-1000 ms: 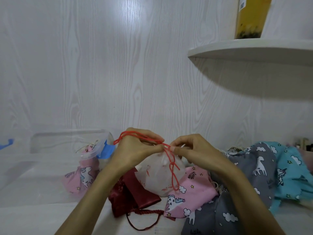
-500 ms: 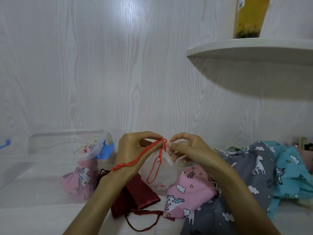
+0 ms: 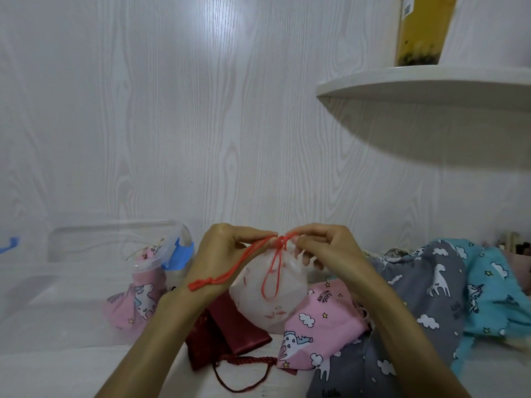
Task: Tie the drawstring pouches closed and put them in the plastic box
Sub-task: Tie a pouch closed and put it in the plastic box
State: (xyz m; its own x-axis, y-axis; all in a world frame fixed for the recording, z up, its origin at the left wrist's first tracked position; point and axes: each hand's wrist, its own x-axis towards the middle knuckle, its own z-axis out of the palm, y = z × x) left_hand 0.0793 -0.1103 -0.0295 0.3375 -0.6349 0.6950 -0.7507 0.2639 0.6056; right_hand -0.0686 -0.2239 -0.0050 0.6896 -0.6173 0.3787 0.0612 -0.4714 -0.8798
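Note:
A white translucent pouch (image 3: 267, 297) hangs between my hands above the table. Its red drawstring (image 3: 271, 278) is crossed into a knot at the gathered neck. My left hand (image 3: 227, 254) pinches one strand, whose knotted end trails over my wrist. My right hand (image 3: 327, 248) pinches the cord right at the knot. The clear plastic box (image 3: 71, 282) with blue latches stands at the left and holds a pink unicorn pouch (image 3: 138, 300) with its neck gathered.
A dark red satin pouch (image 3: 230, 337) with a braided cord lies under my hands. Pink (image 3: 319, 331), grey (image 3: 425, 300) and teal (image 3: 494, 294) unicorn pouches are heaped to the right. A white shelf (image 3: 431, 84) with a yellow cup juts from the wall overhead.
The strands, spread and looped over my left hand a second ago, have drawn into a tight knot at the pouch's neck. One end now trails over my left wrist.

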